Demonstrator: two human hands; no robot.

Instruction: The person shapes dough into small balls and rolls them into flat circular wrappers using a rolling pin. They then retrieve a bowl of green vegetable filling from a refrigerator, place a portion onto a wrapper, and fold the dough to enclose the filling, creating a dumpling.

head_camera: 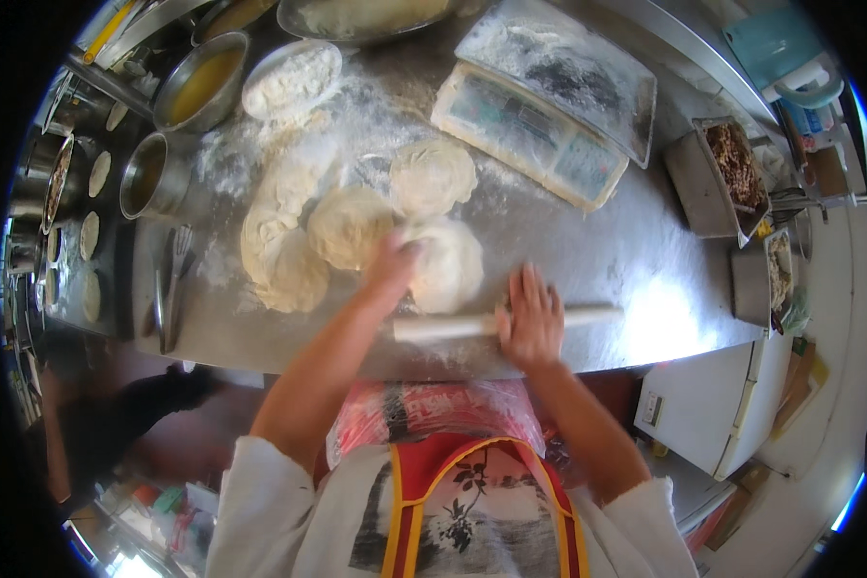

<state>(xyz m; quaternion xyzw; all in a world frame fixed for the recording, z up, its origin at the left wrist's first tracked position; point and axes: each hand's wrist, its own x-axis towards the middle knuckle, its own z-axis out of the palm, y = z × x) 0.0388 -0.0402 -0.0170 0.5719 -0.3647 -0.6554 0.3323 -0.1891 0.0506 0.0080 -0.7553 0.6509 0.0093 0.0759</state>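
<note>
My left hand (pixel 394 264), blurred, is at the left edge of a round piece of dough (pixel 446 266); whether its fingers grip the dough cannot be told. My right hand (pixel 531 314) lies with extended fingers over a wooden rolling pin (pixel 448 329) near the table's front edge. Beyond the hands sit another round dough piece (pixel 433 177) and, to the left, a folded dough ball (pixel 350 225). A long, lumpy strip of dough (pixel 278 238) curves along their left side. Loose flour is scattered over the metal table (pixel 549 238).
A bowl of flour (pixel 292 79), a bowl of yellow liquid (pixel 202 87) and a metal pot (pixel 144 177) stand back left, with tongs (pixel 162 289) nearer. A floury scale (pixel 527 134) sits behind; food containers (pixel 719 177) line the right. A person (pixel 115 419) is at lower left.
</note>
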